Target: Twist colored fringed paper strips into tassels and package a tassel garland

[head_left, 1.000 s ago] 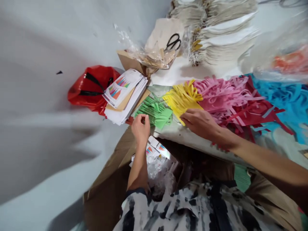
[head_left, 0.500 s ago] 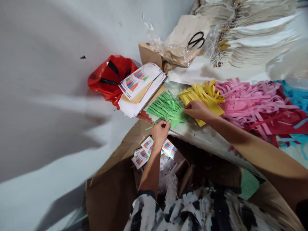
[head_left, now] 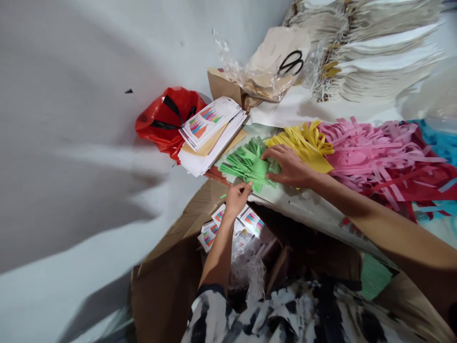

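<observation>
One green fringed bundle (head_left: 257,164) lies on the worktop (head_left: 303,202), just left of the yellow fringed bundle (head_left: 302,143). Left hand (head_left: 237,197): fingers pinched together at the green's near edge; contents not discernible. Right hand (head_left: 291,166): thumb and fingers parted, at its right side.

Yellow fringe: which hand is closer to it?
Right. The right hand is at the lower edge of the yellow fringe; the left hand is farther left, by the green fringe.

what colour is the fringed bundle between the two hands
The fringed bundle is green, best seen in the head view.
</observation>
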Demonstrator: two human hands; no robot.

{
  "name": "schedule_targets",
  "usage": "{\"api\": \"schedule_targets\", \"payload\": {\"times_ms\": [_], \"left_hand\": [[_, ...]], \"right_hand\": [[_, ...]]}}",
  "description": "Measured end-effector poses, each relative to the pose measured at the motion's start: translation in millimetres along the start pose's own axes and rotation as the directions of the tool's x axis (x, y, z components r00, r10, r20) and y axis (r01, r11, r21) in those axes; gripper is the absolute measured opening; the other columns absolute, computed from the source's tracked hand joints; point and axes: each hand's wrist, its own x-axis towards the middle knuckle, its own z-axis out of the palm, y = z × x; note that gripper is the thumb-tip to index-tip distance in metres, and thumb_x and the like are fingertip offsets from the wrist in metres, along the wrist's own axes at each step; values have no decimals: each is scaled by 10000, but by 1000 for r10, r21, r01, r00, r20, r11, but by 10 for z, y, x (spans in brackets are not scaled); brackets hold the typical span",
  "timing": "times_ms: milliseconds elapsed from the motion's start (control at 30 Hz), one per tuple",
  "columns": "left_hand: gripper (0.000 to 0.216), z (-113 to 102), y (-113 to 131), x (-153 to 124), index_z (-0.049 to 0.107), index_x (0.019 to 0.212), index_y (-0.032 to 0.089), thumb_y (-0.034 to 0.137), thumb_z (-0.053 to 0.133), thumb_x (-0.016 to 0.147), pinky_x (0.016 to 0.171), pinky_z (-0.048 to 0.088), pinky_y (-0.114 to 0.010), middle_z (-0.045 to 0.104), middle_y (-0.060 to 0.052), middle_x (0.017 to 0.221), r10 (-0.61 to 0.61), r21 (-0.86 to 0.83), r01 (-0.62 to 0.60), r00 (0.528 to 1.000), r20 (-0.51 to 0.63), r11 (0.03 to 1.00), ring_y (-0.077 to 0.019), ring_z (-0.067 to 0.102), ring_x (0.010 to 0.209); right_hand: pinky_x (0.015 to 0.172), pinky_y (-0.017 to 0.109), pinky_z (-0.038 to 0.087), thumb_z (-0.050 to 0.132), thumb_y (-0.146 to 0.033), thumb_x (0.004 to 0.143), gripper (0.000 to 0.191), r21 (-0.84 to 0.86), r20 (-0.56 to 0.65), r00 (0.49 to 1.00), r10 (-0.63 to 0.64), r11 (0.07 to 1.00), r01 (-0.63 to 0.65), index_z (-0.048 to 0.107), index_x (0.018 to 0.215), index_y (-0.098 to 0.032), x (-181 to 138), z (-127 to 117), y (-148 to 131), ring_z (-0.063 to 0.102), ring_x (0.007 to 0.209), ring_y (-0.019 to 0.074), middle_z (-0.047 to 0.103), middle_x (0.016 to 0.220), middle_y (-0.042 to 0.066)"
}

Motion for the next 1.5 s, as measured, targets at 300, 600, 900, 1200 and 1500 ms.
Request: {"api": "schedule_targets", "payload": {"times_ms": [300, 600, 900, 1200, 1500], "left_hand": [[231, -555, 378, 222, 774, 956, 239, 449, 679, 969, 846, 526, -307, 758, -44, 939, 117, 128, -102, 986, -117, 986, -222, 687, 909], [731, -558, 905, 604, 607, 1577, 249, 221, 630, 847, 1314, 460, -503, 707, -102, 1533, 444, -122, -440, 773, 453, 890, -326, 625, 1491], [406, -488, 951, 370, 692, 1437, 251, 353, 755, 1049, 1442, 152, -690, 793, -58, 1176, 543, 456, -660, 751, 377, 597, -294, 693, 1242], [91, -366, 737, -69, 768, 1104, 236, 296, 701, 1091, 1453, -48, -729, 813, -9, 981, 756, 682, -632, 630, 178, 367, -252, 733, 1156], [180, -110, 196, -146, 748, 918, 275, 157, 729, 1053, 1414, -188, -705, 826, 66, 878, 879, 696, -657, 470, 75, 291, -174, 812, 1026]], "right_hand": [[985, 432, 407, 769, -535, 958, 339, 48, 71, 990, -124, 992, 121, 714, 1106, -235, 20, 32, 107, 665, 1136, 327, 784, 1136, 114], [1028, 455, 387, 744, -478, 973, 364, -54, 94, 995, -38, 998, 43, 703, 1256, -253, -170, 51, 153, 662, 1305, 361, 793, 1328, 137], [1090, 492, 393, 719, -388, 998, 343, -140, 15, 998, -55, 989, 57, 704, 1312, -249, -312, 164, 131, 668, 1194, 351, 819, 1179, 125], [1111, 442, 427, 671, -169, 1019, 104, -320, -341, 906, -249, 937, 137, 692, 999, -269, -453, 367, -43, 675, 1020, 247, 816, 931, 13], [1253, 464, 320, 664, -144, 1046, 166, -444, -273, 910, -312, 880, 168, 702, 1015, -302, -650, 352, -199, 674, 1118, 208, 818, 1036, -34]]}}
